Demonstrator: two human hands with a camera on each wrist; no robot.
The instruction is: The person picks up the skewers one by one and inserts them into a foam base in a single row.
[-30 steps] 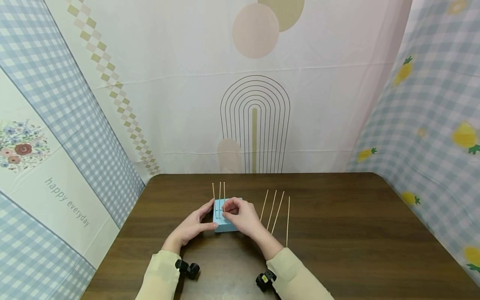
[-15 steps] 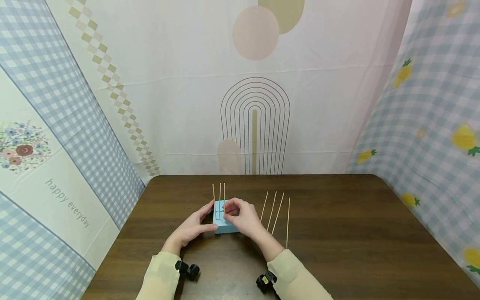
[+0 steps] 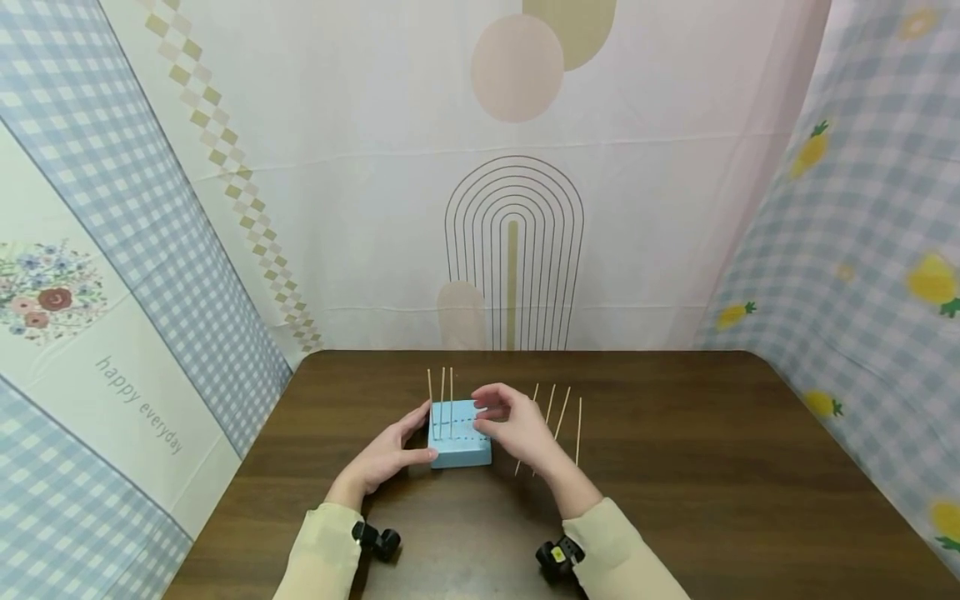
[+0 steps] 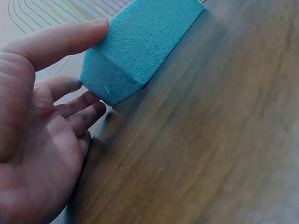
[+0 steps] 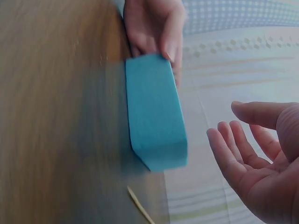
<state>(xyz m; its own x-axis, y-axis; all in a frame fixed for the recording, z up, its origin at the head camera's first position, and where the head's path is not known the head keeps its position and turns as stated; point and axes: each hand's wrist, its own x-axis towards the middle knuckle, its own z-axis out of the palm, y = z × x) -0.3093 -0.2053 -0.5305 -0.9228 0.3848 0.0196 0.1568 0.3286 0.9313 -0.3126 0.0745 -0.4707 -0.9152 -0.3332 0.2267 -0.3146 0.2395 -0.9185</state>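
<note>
Head view: left hand (image 3: 386,454) grips one blue block (image 3: 461,459), three standing sticks (image 3: 442,402) just rightward; right hand (image 3: 521,429), loosely spread, empty, four lying sticks (image 3: 562,412) alongside.

Right hand (image 3: 519,425) now off rightmost upright stick (image 3: 452,402)

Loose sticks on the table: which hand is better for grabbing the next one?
Probably the right hand: it holds nothing and is closest to the loose sticks. The left hand is farther away, gripping the blue block.
</note>
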